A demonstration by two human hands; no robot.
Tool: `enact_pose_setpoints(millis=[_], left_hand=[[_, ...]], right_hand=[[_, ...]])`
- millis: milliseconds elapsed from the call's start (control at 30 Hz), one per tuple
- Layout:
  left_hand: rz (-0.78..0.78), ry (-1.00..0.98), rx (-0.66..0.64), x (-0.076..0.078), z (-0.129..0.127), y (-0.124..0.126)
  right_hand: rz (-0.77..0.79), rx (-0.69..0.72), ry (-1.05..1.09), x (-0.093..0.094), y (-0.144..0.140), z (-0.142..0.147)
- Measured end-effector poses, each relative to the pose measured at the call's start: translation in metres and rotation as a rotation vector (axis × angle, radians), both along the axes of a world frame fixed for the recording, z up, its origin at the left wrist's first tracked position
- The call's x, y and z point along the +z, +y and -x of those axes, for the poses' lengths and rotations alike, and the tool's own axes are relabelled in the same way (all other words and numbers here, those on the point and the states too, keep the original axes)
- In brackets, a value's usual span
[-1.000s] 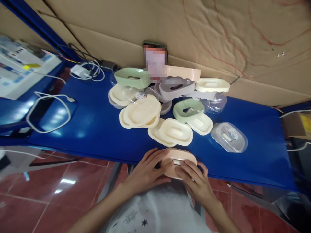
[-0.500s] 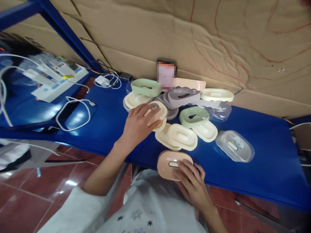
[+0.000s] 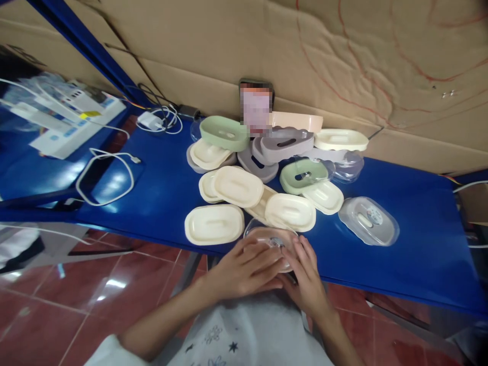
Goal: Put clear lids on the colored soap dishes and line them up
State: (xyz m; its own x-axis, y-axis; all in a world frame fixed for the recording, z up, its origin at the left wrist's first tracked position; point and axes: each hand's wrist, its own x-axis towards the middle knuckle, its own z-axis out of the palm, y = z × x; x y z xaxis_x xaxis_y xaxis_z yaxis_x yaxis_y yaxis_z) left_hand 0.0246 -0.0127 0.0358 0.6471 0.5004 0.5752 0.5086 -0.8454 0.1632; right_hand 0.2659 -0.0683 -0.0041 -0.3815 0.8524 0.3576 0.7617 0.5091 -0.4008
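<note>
Both my hands rest on a pink oval soap box (image 3: 269, 237) at the near edge of the blue table (image 3: 160, 188). A clear lid with a round sticker sits on top of the box. My left hand (image 3: 244, 269) covers its left side and my right hand (image 3: 305, 277) covers its right side. A cream oval lid (image 3: 214, 224) lies just left of the box. Behind it is a pile of several cream, green, grey and clear oval box parts (image 3: 267, 162).
A clear lidded piece (image 3: 368, 220) lies alone to the right. A phone (image 3: 255, 107) leans on the cardboard wall behind the pile. White cables (image 3: 102, 178), a charger (image 3: 150, 120) and white boxes (image 3: 64, 122) lie at the left. Red floor tiles show below the table.
My left hand reached into the pile and came back to the pink box, which now has a clear lid on it. A cream lid now lies near the table's front edge.
</note>
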Motion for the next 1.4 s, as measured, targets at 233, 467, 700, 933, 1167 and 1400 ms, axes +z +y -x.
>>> enact_pose_setpoints(millis=[233,467,700,933,1167,1400], left_hand=[[0.128,-0.066,0.413,-0.025,0.06,0.015],[-0.01,-0.181,0.248,-0.029,0.058,0.014],[0.136,-0.147,-0.002,-0.033,0.036,-0.003],[0.097,-0.171,0.101,-0.046,0.032,-0.008],[0.011,-0.234,0.048,-0.047,0.035,-0.005],[0.083,-0.257,0.001,-0.049,0.038,-0.005]], right_hand=[[0.022,0.04,0.07,0.004,-0.001,-0.007],[0.064,0.127,0.089,0.014,0.007,-0.018],[0.108,0.134,0.005,0.03,0.014,-0.022],[-0.042,0.18,-0.112,0.017,0.012,-0.024],[-0.067,0.179,-0.143,0.016,0.009,-0.024],[-0.116,0.214,-0.089,0.015,0.003,-0.023]])
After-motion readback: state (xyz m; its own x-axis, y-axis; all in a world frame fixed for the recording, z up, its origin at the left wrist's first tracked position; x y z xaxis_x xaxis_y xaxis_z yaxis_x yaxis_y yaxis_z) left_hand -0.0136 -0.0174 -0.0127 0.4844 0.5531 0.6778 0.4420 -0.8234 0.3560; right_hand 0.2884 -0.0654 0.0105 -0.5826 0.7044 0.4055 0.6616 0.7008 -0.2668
